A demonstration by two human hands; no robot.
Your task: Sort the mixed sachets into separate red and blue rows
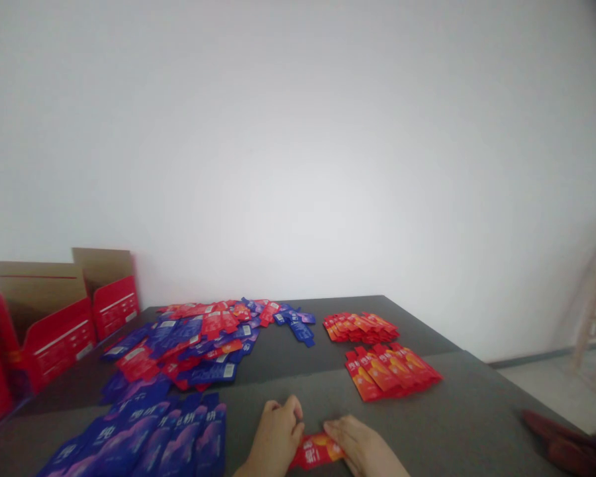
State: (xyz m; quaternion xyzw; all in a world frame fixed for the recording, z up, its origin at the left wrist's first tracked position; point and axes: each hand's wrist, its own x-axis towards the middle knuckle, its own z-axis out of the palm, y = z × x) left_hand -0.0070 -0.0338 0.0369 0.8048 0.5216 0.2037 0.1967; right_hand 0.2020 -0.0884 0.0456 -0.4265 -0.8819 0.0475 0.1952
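A flat red-and-orange packet (318, 450) with white lettering lies at the front edge of the view, between my two hands. My left hand (277, 437) is closed, its fingers curled at the packet's left end. Over the right end rests my right hand (361, 445), fingers together and pressed against the packet; its thumb is hidden. To the right, beyond my hands, is a fanned row of red-orange packets (390, 371), with another bunch of red-orange packets (361, 326) behind it. Overlapping blue-purple packets (179, 434) lie to the left of my left hand.
A loose heap of mixed red and blue packets (193, 341) covers the dark table's (298, 387) back left. Open red cardboard boxes (59, 331) line the left edge. A blurred dark red object (561, 440) is at the lower right, and a white wall (298, 152) stands behind.
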